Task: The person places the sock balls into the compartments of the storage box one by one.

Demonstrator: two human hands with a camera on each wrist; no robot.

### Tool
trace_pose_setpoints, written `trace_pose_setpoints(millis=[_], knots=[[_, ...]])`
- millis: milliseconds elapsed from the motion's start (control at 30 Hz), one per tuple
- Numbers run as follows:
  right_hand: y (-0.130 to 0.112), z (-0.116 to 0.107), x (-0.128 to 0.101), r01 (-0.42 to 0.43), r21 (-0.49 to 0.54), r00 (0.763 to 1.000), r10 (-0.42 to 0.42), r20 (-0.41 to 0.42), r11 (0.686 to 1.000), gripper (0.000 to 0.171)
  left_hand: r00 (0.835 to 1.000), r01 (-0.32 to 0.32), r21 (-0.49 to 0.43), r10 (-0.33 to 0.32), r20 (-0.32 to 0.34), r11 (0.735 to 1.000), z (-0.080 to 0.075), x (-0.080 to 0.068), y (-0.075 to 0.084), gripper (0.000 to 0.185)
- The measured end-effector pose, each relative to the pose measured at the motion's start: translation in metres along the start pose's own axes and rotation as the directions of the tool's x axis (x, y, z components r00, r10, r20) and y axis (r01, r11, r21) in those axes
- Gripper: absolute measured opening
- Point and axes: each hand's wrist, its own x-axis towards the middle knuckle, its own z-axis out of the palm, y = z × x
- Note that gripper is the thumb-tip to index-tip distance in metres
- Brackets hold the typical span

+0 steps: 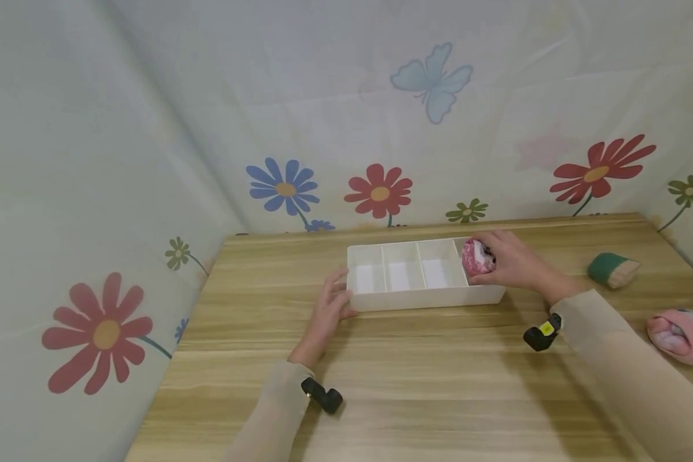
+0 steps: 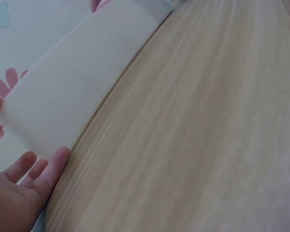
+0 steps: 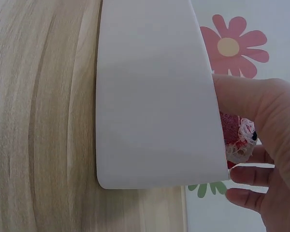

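A white box (image 1: 427,299) with a row of compartments sits on the wooden table. My right hand (image 1: 511,260) grips a rolled-up pink-red and white sock (image 1: 477,258) at the box's rightmost compartment. In the right wrist view the sock (image 3: 238,137) shows loose white threads, partly hidden behind the box wall and the thumb. At the box's left end, my left hand (image 1: 326,307) touches the wall and front corner with its fingers extended. The left wrist view shows the fingers of this hand (image 2: 21,193) spread against that end.
To the right of the box lies a green and tan rolled bundle (image 1: 611,269). Farther right and nearer is a pink rolled bundle (image 1: 684,337), cut by the frame edge. A flower-printed cloth (image 1: 335,115) hangs behind the wooden table (image 1: 427,385).
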Motion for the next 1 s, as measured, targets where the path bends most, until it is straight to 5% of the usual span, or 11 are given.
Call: trace_pose_setpoints(millis=[567, 1000], knots=[[0.008, 0.009, 0.001, -0.004, -0.134, 1.0, 0.006, 0.016, 0.991, 0.084, 1.0, -0.008, 0.01, 0.008, -0.016, 1.0, 0.001, -0.002, -0.002, 0.049], [0.006, -0.005, -0.011, -0.006, -0.065, 1.0, 0.006, -0.008, 0.998, 0.067, 0.999, -0.027, -0.016, 0.026, -0.033, 1.0, 0.004, -0.002, -0.004, 0.048]])
